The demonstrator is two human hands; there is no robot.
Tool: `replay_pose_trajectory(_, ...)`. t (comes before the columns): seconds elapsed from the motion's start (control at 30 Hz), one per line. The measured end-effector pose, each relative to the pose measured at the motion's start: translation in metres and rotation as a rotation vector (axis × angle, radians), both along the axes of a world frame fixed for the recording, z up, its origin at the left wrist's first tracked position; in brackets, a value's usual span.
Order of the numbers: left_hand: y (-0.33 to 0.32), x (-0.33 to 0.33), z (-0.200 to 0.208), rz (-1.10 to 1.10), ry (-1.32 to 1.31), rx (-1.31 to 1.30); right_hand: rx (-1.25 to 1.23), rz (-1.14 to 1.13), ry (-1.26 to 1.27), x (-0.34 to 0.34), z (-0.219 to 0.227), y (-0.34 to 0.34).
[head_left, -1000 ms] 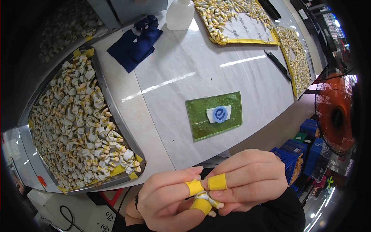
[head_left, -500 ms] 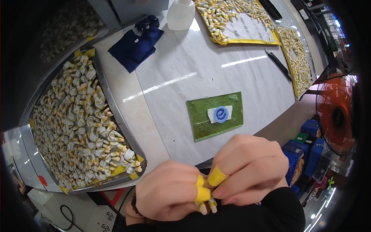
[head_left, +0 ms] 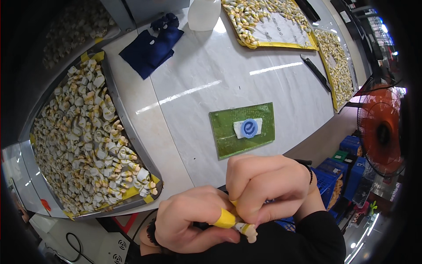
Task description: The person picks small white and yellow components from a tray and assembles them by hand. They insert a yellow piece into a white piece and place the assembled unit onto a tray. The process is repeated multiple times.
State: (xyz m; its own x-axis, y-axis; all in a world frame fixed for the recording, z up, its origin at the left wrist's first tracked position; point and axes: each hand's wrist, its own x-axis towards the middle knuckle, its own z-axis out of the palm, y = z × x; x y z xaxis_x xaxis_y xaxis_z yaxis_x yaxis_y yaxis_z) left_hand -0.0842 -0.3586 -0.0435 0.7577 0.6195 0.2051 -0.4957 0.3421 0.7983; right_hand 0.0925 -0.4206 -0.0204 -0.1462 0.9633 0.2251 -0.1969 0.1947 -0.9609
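My left hand [head_left: 189,220] is closed, with thumb and index finger around a small white piece [head_left: 247,229] that has yellow bands and pale rounded tips. The tips stick out below the fingers. Against it my right hand [head_left: 270,187] is closed, its thumb and fingertips pinching at the same piece; the pinched part is hidden. Yellow tape [head_left: 225,218] wraps my left index finger. Beyond the hands lies a green translucent slab [head_left: 224,143], bearing a white pad and a round blue disc [head_left: 249,127] with a curved mark.
On the left stands a metal tray [head_left: 154,176] heaped with similar small pieces. A dark blue cloth [head_left: 147,53] and white bottle [head_left: 204,15] are at the back. Yellow-edged trays [head_left: 281,44] and a black-handled knife [head_left: 316,72] lie right, near an orange fan [head_left: 382,132] and blue crates [head_left: 329,176].
My right hand has shifted left and turned over the left one. The held piece has moved slightly right, and its tips now point down and to the right.
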Motion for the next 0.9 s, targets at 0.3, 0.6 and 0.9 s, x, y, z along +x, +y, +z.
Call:
replay_pose_trajectory(0.3,0.015,0.002,0.012,-0.053,0.078,0.209,0.046,-0.009,0.039,0.002,-0.005,-0.003)
replay_pose_trajectory(0.6,0.007,0.0,0.018,0.029,0.173,0.081,0.069,-0.198,0.073,-0.009,-0.003,-0.005)
replay_pose_trajectory(0.9,0.002,-0.003,0.011,0.005,0.189,0.181,0.084,-0.217,0.075,-0.012,-0.002,-0.006)
